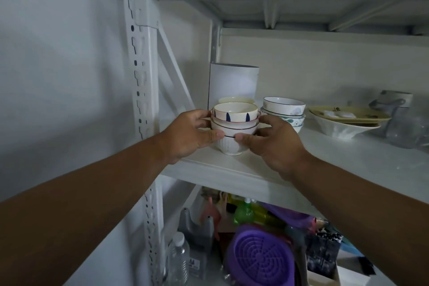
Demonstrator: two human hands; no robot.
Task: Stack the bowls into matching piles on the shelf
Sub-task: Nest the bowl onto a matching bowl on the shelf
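A pile of small white bowls (234, 123) stands near the front left of the white shelf (232, 169); the top bowl has dark blue marks and a thin red rim, the bottom one is ribbed. My left hand (190, 137) grips the pile's left side. My right hand (271, 144) grips its right side, thumbs meeting at the front. Just behind it sits a pale yellow bowl (236, 100), mostly hidden. To the right stands a second pile of white bowls with green-blue patterns (284, 111).
A white upright container (233, 81) stands at the back left. Yellow and white dishes (348, 121) and a plastic-wrapped item (399, 118) lie to the right. The shelf post (141, 76) rises at the left. The lower shelf holds a purple strainer (260, 258), bottles and clutter.
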